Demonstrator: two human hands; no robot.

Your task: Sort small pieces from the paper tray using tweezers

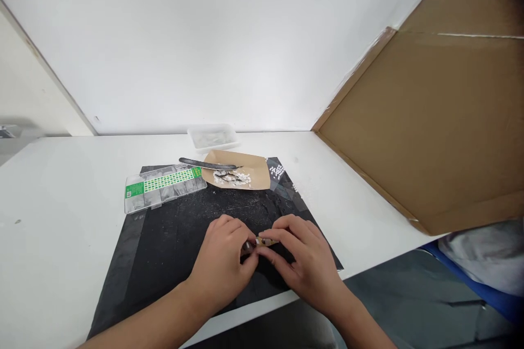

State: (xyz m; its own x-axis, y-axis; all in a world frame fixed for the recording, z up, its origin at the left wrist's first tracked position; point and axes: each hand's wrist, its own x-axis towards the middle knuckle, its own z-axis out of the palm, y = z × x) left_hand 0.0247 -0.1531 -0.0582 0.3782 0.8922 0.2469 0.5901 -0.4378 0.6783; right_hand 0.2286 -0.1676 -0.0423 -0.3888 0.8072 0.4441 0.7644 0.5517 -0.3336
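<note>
Over the front of a black mat (164, 262), my left hand (223, 259) and my right hand (305, 262) meet with their fingertips close together. A small dark, rounded piece (246, 248) shows between the thumb and curled fingers of my left hand. My right thumb and fingers pinch a small yellowish piece with light and dark spots (267, 241). Its near end reaches my left fingertips. Fingers cover most of both pieces, so I cannot tell their kind or whether they are joined.
Behind my hands lies a tan paper sheet (257, 166) with white bits (233, 178) and a long dark curved strip (207, 164). A clear compartment box with a green label (166, 188) lies left. A white tray (213, 137) stands behind; a cardboard panel (429, 131) leans at right.
</note>
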